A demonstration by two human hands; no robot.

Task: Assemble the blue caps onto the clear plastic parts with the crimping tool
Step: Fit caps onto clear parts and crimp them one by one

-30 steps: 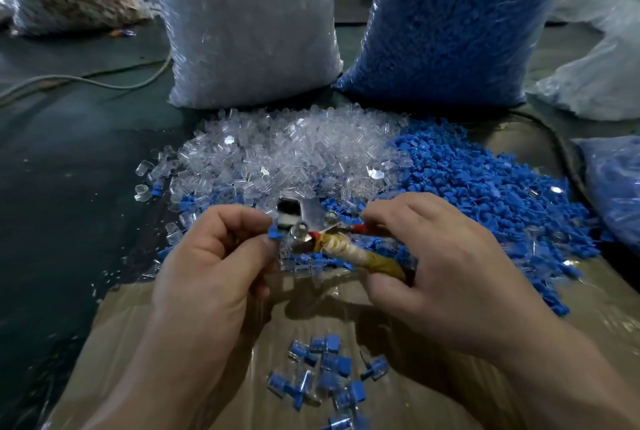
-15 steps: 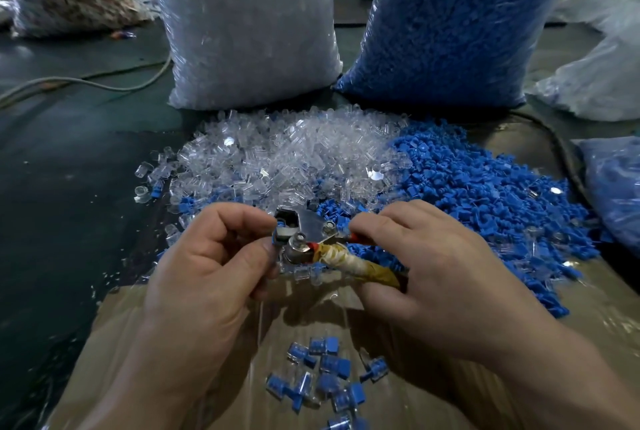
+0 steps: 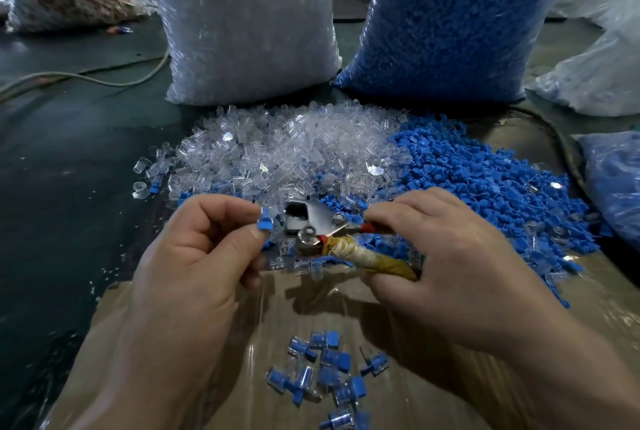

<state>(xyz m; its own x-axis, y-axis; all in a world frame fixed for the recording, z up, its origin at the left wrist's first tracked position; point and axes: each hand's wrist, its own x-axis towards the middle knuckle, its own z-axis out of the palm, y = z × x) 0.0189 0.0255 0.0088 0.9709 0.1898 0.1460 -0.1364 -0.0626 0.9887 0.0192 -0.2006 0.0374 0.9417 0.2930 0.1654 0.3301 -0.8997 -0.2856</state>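
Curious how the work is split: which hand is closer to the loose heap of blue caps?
Right. The right hand grips the tool right beside the heap; the left hand sits farther left, pinching one cap.

Shiny metal crimping tool [image 3: 313, 221], glossy clear plastic parts [image 3: 277, 149], matt blue caps [image 3: 485, 180]

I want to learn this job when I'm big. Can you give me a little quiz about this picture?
1. True or false: the left hand pinches a blue piece.
2. Which hand holds the tool? A. left hand B. right hand C. neither
3. Fill the gap: the clear pile lies to the ___ of the blue pile.

Key: 1 true; 2 B; 3 left.
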